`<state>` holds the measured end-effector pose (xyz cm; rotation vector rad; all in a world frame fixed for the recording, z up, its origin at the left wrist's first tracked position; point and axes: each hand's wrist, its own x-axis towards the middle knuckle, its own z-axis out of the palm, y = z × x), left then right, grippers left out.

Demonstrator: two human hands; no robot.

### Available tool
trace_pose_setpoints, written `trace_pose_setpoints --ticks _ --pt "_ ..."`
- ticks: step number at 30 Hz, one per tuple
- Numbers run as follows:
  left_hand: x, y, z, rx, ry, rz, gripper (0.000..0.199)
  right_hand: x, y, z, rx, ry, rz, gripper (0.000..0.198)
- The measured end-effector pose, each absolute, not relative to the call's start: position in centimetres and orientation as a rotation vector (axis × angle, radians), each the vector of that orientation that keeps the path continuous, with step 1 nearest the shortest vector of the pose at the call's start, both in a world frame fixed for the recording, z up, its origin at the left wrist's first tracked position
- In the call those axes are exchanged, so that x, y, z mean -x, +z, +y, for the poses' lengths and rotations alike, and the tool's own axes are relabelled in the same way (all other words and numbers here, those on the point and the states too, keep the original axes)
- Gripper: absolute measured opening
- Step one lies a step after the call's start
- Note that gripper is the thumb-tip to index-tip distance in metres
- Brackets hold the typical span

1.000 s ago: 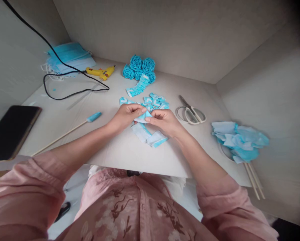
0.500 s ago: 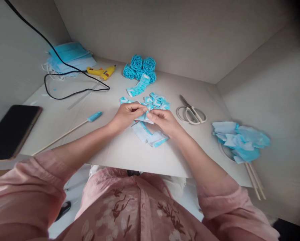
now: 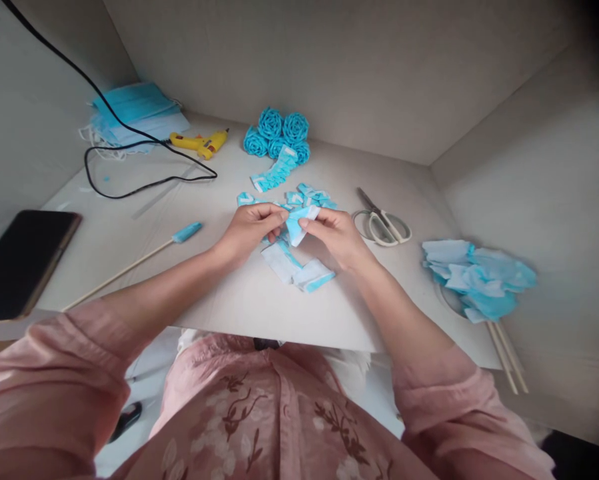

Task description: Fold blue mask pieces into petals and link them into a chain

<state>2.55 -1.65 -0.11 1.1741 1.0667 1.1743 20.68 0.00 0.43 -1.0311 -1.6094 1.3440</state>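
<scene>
Over the middle of the table, a small blue-and-white piece of mask fabric (image 3: 296,227) is stretched between my two hands. The fingertips of my left hand (image 3: 254,227) pinch its left corner. My right hand (image 3: 337,233) grips its right edge between thumb and forefinger. Just below lie flat cut strips (image 3: 299,268) of the same fabric, white side mostly up. Behind my hands rests a pile of folded blue pieces (image 3: 312,195), partly covered by my fingers. A pleated blue strip (image 3: 275,170) leans against several rolled blue rosettes (image 3: 282,130).
Scissors (image 3: 384,220) with white handles lie right of my hands. Farther right are crumpled fabric pieces (image 3: 479,273) and wooden sticks (image 3: 508,357). To the left are a blue-tipped stick (image 3: 129,273), a phone (image 3: 27,263), a yellow glue gun (image 3: 199,143) with black cord, and stacked masks (image 3: 134,113).
The fabric piece has been opened out and turned, so more of its face shows between my hands. My right hand has shifted slightly to the right.
</scene>
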Motion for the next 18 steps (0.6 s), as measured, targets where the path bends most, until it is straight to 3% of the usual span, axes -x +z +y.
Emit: trace_pose_setpoints --ticks 8,18 --pt "-2.07 -0.03 -1.36 -1.392 1.031 1.067 0.042 -21.7 1.13 0.37 1.073 1.07 -1.922 0.024" --pt "-1.89 0.14 -1.44 -1.359 1.003 1.011 0.034 -21.72 0.91 0.6 1.101 1.08 -1.831 0.043"
